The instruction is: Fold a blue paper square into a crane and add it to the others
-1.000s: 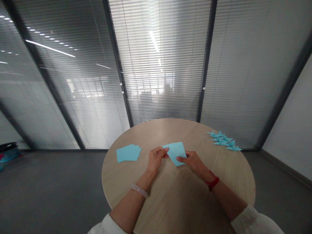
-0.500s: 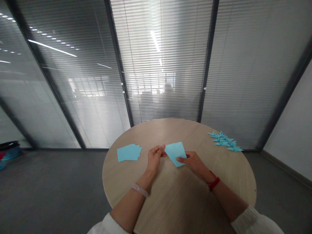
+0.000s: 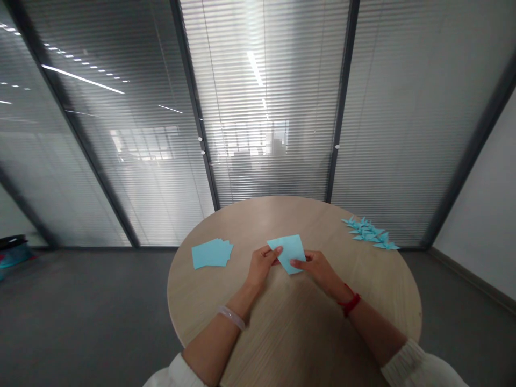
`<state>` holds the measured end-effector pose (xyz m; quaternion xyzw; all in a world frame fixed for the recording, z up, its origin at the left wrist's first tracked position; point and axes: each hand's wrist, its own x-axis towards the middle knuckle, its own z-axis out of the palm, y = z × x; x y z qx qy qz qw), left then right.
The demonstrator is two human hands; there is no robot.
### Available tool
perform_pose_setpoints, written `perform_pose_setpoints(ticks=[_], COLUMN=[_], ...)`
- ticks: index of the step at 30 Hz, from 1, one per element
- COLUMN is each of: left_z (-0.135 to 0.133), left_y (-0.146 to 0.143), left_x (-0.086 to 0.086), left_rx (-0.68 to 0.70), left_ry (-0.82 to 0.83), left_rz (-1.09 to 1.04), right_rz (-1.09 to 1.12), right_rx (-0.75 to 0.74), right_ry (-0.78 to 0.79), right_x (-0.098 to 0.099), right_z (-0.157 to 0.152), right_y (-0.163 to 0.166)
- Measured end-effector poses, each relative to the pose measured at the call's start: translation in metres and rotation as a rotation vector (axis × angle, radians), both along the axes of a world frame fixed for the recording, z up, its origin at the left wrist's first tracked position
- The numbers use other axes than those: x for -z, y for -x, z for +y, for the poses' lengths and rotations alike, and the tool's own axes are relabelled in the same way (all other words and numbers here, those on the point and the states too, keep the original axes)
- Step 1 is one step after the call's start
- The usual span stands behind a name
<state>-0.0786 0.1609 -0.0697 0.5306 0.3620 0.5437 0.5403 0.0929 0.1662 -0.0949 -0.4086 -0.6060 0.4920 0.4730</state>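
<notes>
A light blue sheet of folding paper [image 3: 291,251] is held up over the middle of the table between both hands. My left hand [image 3: 261,266] pinches its left edge, thumb on the near face and fingers behind. My right hand [image 3: 318,270] grips the lower right edge, also with the thumb in front. The fingers behind the paper are partly hidden. To the left of my left hand lies a spread stack of similar blue paper sheets [image 3: 212,253]. Several folded blue paper cranes [image 3: 368,231] sit in a cluster near the table's right edge.
The round wooden table [image 3: 274,212] stands before glass partitions with blinds [image 3: 268,177]. Grey floor [image 3: 105,312] surrounds it, and a white wall [image 3: 487,215] rises at the right. A dark and blue object [image 3: 15,250] rests on the floor at far left.
My left hand has moved right onto the paper, and its thumb now presses on the left part of the sheet. My right hand keeps its hold. The view has shifted slightly.
</notes>
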Motion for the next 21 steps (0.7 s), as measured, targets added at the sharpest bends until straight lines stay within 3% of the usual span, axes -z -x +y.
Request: perform_pose_setpoints(ticks=[3, 10, 15, 21], left_z=[0.000, 0.003, 0.003, 0.006], left_y=[0.001, -0.001, 0.000, 0.001], left_x=[0.001, 0.006, 0.008, 0.013], left_rx=[0.010, 0.049, 0.018, 0.046], left_ry=[0.020, 0.087, 0.133, 0.170], left_rz=[0.003, 0.034, -0.052, -0.169], right_rz=[0.012, -0.105, -0.162, -0.406], right_rx=[0.026, 0.359, 0.327, 0.325], right_ry=[-0.079, -0.244, -0.279, -0.658], right_x=[0.001, 0.001, 0.003, 0.000], right_z=[0.002, 0.007, 0.002, -0.007], right_y=[0.000, -0.007, -0.005, -0.001])
